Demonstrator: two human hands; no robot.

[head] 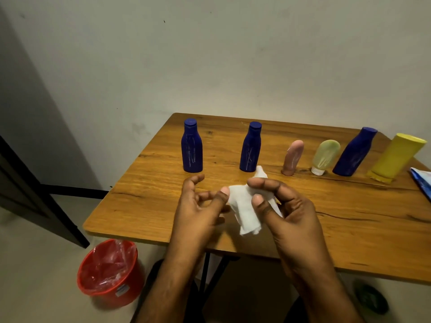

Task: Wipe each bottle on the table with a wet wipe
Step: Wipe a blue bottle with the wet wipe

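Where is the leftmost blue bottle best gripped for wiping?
Probably round the leftmost blue bottle's waist, from its open left side with the left hand. It stands upright and apart from the others, so its cap and front stay free for the wet wipe.

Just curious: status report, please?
Both hands pinch the wet wipe. Six bottles stand untouched. Nothing in the way.

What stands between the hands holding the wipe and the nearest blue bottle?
Nothing visible. The wipe, pinched between the left hand and right hand, hangs just in front of the middle blue bottle, with only bare table between them.
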